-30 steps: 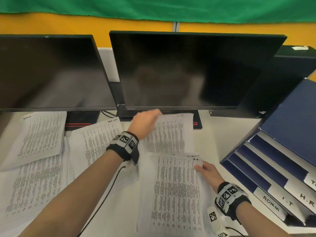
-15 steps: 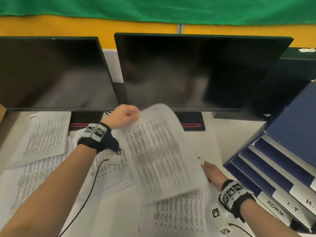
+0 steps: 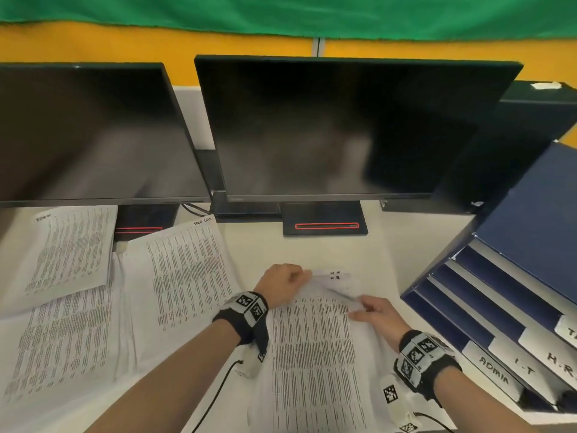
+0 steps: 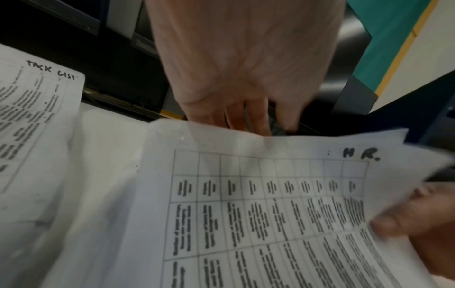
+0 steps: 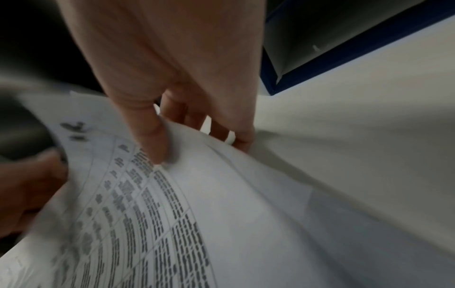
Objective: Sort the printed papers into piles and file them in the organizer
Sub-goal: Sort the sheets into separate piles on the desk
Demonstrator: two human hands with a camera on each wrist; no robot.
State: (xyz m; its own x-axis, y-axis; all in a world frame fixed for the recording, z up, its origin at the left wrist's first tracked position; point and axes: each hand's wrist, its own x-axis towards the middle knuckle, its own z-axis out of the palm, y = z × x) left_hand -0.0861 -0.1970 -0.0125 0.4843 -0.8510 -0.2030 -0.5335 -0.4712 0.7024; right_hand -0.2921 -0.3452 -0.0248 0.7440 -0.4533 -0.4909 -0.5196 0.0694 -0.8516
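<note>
A printed sheet marked H.R. [image 3: 312, 345] tops the stack right in front of me. My left hand [image 3: 292, 278] grips its far left corner, and in the left wrist view the left hand's fingers [image 4: 248, 122] go behind the sheet's edge [image 4: 270, 194]. My right hand [image 3: 363, 307] pinches the far right corner. In the right wrist view the right hand [image 5: 167, 148] has its thumb on top of the curled sheet [image 5: 221, 214] and its fingers underneath. The far edge is lifted off the stack. The blue organizer [image 3: 487, 295] stands at the right with tabs ADMIN, I-T and H-R.
A pile headed TASK LIST [image 3: 184, 276] lies left of my left hand. More printed piles [image 3: 68, 248] cover the desk's left side. Two dark monitors [image 3: 343, 129] stand behind, their bases on the desk. A cable runs from my left wristband.
My left hand swung a sheet off to the left, let it go, and came back to the near stack. Both hands now hold the top H.R. sheet's far edge.
</note>
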